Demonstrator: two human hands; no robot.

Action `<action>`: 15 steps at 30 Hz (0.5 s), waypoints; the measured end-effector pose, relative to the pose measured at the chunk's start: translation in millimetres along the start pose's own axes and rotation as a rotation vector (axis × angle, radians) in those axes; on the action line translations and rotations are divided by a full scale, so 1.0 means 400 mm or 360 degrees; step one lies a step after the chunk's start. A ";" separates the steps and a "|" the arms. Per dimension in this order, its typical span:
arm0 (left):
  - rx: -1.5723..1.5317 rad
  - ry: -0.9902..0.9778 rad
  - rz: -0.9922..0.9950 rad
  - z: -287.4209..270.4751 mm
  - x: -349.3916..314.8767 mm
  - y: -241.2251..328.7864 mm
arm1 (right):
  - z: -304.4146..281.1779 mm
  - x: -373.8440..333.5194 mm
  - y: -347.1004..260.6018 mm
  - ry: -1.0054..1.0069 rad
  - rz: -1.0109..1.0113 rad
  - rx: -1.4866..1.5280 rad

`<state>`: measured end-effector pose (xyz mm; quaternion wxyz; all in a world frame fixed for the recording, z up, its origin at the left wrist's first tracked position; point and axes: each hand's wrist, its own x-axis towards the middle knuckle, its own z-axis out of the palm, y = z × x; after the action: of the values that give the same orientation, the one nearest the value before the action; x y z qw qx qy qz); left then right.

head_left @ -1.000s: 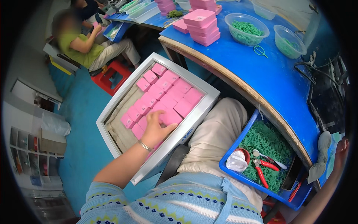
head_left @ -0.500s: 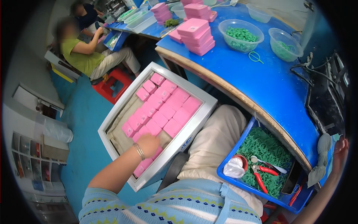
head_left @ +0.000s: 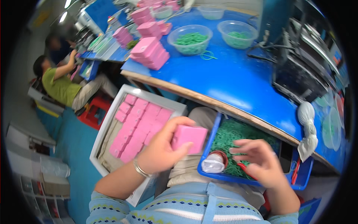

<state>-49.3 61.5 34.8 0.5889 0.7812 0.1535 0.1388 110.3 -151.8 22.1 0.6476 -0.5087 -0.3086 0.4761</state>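
Note:
My left hand is closed around a pink block, thumb in front and fingers behind, held up over my lap. My right hand is a little to its right, fingers apart and curled, over a blue drawer-like tray. In that tray lie many thin green pieces, a clear plastic-wrapped item beside a reddish-brown round container, and red-handled pliers partly hidden by my right hand. Left of my lap stands a white-framed box with rows of similar pink blocks.
A blue table with a wooden edge curves ahead, bearing stacked pink blocks, clear bowls of green pieces and a dark machine at right. A wrapped grey bundle hangs over its edge. Two people sit at far left.
My left hand has come up from the white-framed box with a pink block in it. My right hand has moved in from the far right to above the blue tray. The view has shifted right.

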 end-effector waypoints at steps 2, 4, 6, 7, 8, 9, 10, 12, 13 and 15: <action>-0.0080 -0.0160 0.0072 0.082 0.031 0.041 | 0.042 0.023 0.050 -0.0217 -0.0157 0.0363; 0.0084 -0.0299 0.0277 0.147 0.051 0.074 | 0.073 0.027 0.059 -0.0044 -0.0115 0.0583; 0.0336 -0.0405 0.0529 0.175 0.075 0.087 | 0.078 0.033 0.054 0.0186 -0.0208 0.0541; 0.0530 -0.0434 0.0687 0.181 0.081 0.080 | 0.068 0.029 0.047 0.0223 -0.0214 0.0531; 0.0724 -0.0452 0.0844 0.187 0.087 0.071 | 0.058 0.026 0.039 0.0200 -0.0123 0.0422; 0.0601 -0.0469 0.0894 0.192 0.098 0.063 | 0.049 0.021 0.034 0.0171 -0.0027 0.0316; 0.0589 -0.0483 0.0896 0.194 0.103 0.061 | 0.040 0.017 0.035 0.0189 -0.0025 0.0316; 0.0323 -0.0523 0.0773 0.200 0.108 0.054 | 0.026 0.015 0.042 0.0144 0.0064 0.0399; 0.0328 -0.0521 0.0766 0.204 0.103 0.050 | 0.026 0.012 0.059 0.0168 -0.0103 0.0308; -0.0425 -0.0406 0.0321 0.216 0.086 0.033 | 0.018 0.013 0.051 0.0238 -0.0028 0.0583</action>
<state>17.5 -4.0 25.7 0.6850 0.7189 -0.0209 0.1161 99.8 -143.6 4.3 0.7547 -0.4135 -0.1722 0.4794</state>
